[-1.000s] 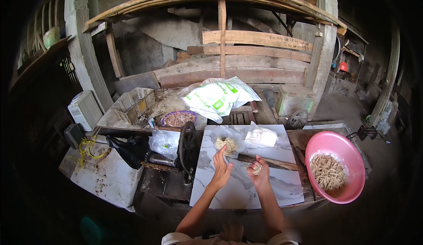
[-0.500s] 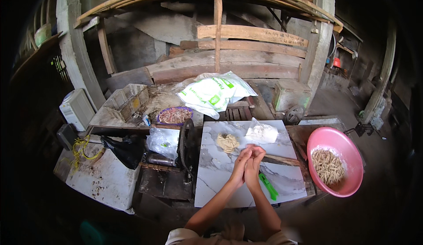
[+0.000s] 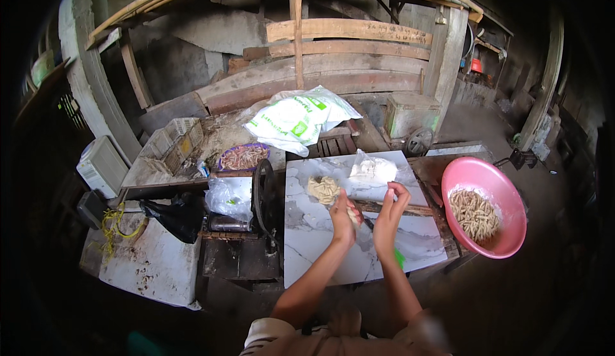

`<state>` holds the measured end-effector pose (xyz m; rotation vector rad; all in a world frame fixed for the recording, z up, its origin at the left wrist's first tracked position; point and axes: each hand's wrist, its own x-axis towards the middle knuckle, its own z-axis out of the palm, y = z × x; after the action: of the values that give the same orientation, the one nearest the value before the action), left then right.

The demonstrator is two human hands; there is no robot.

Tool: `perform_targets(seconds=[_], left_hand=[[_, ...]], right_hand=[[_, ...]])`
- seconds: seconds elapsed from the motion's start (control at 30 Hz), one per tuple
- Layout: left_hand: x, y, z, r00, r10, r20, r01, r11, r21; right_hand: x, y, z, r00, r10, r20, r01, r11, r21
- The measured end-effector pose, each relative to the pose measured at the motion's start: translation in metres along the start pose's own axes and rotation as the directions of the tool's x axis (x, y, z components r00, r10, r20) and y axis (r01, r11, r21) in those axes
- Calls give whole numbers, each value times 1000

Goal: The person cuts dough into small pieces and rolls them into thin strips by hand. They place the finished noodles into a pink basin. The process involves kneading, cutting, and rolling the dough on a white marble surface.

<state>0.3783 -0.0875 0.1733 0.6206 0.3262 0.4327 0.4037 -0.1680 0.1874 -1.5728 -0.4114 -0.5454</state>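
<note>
I judge I'm shaping dough: my left hand wraps a pale piece, my empty-looking right hand stands apart at three o'clock, and the next move calls for light palms.

Left hand is holding a small dough piece over the marbled bench; right hand is hovering just right of it, fingers bent, palm facing in. Dough lump is sitting beyond the left hand; clear bag of white powder is lying to its right. Wooden stick is running out right from behind the hands. Green handle is showing beside the right forearm. Pink basin is standing right, holding pale strips. White-green sack is lying on the far side.
</note>
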Motion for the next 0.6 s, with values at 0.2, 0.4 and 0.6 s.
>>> perform_targets(seconds=[0.2,0.4,0.6], left_hand=[[17,-7,-25,906,339,254,-411,851,327],[-4,-4,-21,576,579,577,-554,-242,797],[-13,19,-28,517,765,385,-590,-8,808]], right_hand=[[-13,11,17,620,590,517,-785,456,420],[-27,14,29,560,602,570,-827,367,426],[-22,15,21,672,564,480,-730,393,559]])
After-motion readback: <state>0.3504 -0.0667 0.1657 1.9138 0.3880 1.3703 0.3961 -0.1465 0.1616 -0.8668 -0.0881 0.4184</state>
